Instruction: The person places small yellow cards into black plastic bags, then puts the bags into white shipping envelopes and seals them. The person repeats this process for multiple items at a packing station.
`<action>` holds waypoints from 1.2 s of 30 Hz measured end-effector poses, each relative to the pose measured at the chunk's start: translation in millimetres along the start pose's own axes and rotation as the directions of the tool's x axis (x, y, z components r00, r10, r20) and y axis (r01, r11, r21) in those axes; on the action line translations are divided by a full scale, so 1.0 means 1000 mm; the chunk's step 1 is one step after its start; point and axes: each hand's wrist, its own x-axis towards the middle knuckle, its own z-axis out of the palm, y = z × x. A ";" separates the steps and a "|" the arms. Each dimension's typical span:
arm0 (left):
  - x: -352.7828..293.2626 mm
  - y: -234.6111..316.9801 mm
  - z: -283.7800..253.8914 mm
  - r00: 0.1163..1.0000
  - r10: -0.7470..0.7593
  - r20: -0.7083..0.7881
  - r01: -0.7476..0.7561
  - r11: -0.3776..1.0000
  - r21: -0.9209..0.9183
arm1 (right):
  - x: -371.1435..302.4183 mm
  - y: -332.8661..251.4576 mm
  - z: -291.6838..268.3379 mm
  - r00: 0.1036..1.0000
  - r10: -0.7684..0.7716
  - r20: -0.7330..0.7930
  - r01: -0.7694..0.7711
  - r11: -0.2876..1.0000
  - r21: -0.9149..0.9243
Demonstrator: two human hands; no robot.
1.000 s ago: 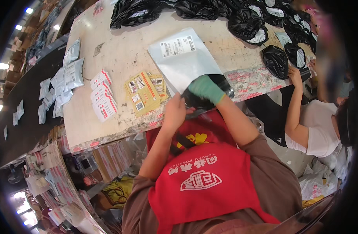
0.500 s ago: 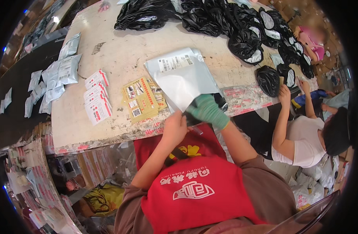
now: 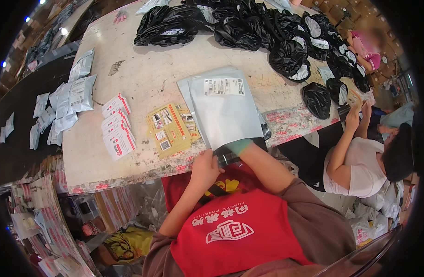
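Note:
A grey plastic mailing bag (image 3: 228, 117) with a white label lies on another one at the table's front edge, its mouth toward me. My left hand (image 3: 205, 168), bare, is closed on the near left corner of the bag's mouth. My right hand (image 3: 239, 145) wears a green knit glove and reaches into the mouth; its fingers are hidden inside the bag. Yellow printed cards (image 3: 168, 129) lie just left of the bag, and a fanned row of white and red cards (image 3: 117, 131) lies farther left.
Black plastic bundles (image 3: 239, 30) line the table's far and right side. Filled grey parcels (image 3: 80, 94) lie at the left, on the table edge and a dark surface (image 3: 18, 143). At right a person in a white shirt (image 3: 355, 161) handles something; another in pink (image 3: 366, 51) is beyond.
My gloved right hand has gone from the bag's near edge into its mouth. The top bag has straightened and lies flatter. My left hand stays at its corner.

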 end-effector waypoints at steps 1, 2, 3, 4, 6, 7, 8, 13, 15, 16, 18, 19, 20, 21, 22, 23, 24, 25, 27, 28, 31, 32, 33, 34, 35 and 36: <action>0.000 -0.001 0.001 1.000 -0.002 -0.007 0.002 1.000 -0.011 | 0.007 0.010 0.005 1.000 0.003 0.018 -0.004 1.000 0.030; 0.000 -0.001 0.000 1.000 -0.001 -0.010 0.001 1.000 -0.018 | 0.016 0.013 0.004 1.000 -0.006 0.018 0.005 0.999 0.041; -0.001 -0.002 0.000 1.000 -0.005 -0.016 0.005 0.999 -0.032 | 0.024 0.015 0.004 1.000 -0.022 0.010 0.021 0.999 0.040; -0.001 -0.005 0.002 1.000 -0.009 -0.020 0.008 0.999 -0.046 | 0.027 0.017 0.003 0.999 -0.033 -0.001 0.033 0.999 0.035; -0.001 -0.003 0.002 0.999 -0.007 -0.038 0.004 0.998 -0.069 | 0.032 0.018 0.000 0.998 -0.059 -0.022 0.060 0.997 0.039; -0.001 0.000 0.002 0.999 -0.002 -0.046 -0.001 0.997 -0.078 | 0.034 0.020 -0.001 0.997 -0.072 -0.036 0.074 0.996 0.041; -0.003 0.001 0.003 0.999 -0.004 -0.053 -0.001 0.996 -0.092 | 0.031 0.022 -0.001 0.995 -0.085 -0.048 0.088 0.995 0.054; -0.003 -0.001 0.004 0.995 0.037 -0.088 -0.044 0.996 -0.079 | -0.018 0.017 -0.004 0.980 -0.157 -0.118 0.168 0.981 0.092; -0.005 0.001 0.005 0.994 0.048 -0.100 -0.057 0.995 -0.087 | -0.036 0.006 -0.016 0.986 -0.142 -0.086 0.138 0.989 -0.059; -0.005 0.000 0.006 0.995 0.033 -0.097 -0.042 0.995 -0.085 | -0.043 0.000 -0.022 0.988 -0.134 -0.071 0.123 0.983 -0.135; -0.003 0.001 0.004 0.997 0.011 -0.081 -0.016 0.998 -0.066 | -0.034 -0.001 -0.028 0.999 -0.044 0.015 0.046 0.992 -0.121; -0.003 0.003 0.003 0.998 -0.010 -0.066 0.004 0.996 -0.090 | -0.031 -0.002 -0.029 0.998 -0.001 0.059 0.008 0.993 -0.116; -0.003 0.007 0.002 0.997 -0.021 -0.074 0.012 0.993 -0.115 | -0.031 -0.005 -0.031 1.000 0.000 0.032 0.004 0.993 -0.122; -0.003 0.010 0.002 0.996 -0.032 -0.082 0.020 0.990 -0.140 | -0.031 -0.007 -0.032 1.000 0.001 0.003 -0.001 0.992 -0.127; -0.004 0.012 0.002 0.995 -0.042 -0.088 0.027 0.986 -0.165 | -0.031 -0.008 -0.033 1.000 0.003 -0.025 -0.006 0.991 -0.133; -0.006 0.007 0.002 0.992 -0.071 -0.105 0.045 0.973 -0.228 | -0.047 -0.001 -0.032 0.937 -0.323 -0.131 0.246 0.880 -0.407; -0.011 0.008 0.002 0.992 -0.083 -0.091 0.054 0.957 -0.286 | -0.058 -0.006 -0.040 0.948 -0.298 -0.116 0.241 0.903 -0.356; -0.017 0.012 0.003 0.993 -0.094 -0.075 0.063 0.937 -0.343 | -0.068 -0.013 -0.051 0.957 -0.273 -0.099 0.232 0.924 -0.305; -0.024 0.009 0.005 0.992 -0.117 -0.040 0.094 0.921 -0.379 | -0.083 -0.024 -0.068 0.956 -0.261 -0.134 0.239 0.957 -0.164; -0.025 0.002 0.006 0.991 -0.135 -0.015 0.121 0.925 -0.359 | -0.090 -0.027 -0.072 0.947 -0.262 -0.185 0.253 0.965 -0.072; -0.023 -0.005 0.005 0.989 -0.144 0.017 0.143 0.949 -0.283 | -0.106 -0.018 -0.072 0.945 -0.238 -0.225 0.264 0.960 0.093; -0.026 -0.007 0.006 0.987 -0.160 0.023 0.161 0.952 -0.260 | -0.115 -0.018 -0.068 0.954 -0.222 -0.203 0.254 0.956 0.144; -0.029 -0.010 0.007 0.993 -0.119 -0.003 0.113 0.950 -0.291 | -0.119 -0.021 -0.070 0.958 -0.192 -0.211 0.217 0.970 0.105; -0.031 -0.009 0.006 0.997 -0.070 -0.028 0.057 0.945 -0.323 | -0.121 -0.018 -0.071 0.969 -0.152 -0.196 0.188 0.965 0.185; -0.032 -0.006 0.007 0.996 -0.077 -0.043 0.060 0.946 -0.319 | -0.118 -0.018 -0.072 0.972 -0.159 -0.171 0.194 0.958 0.209; -0.033 -0.003 0.007 0.996 -0.073 -0.057 0.051 0.948 -0.315 | -0.116 -0.020 -0.075 0.973 -0.171 -0.153 0.203 0.952 0.227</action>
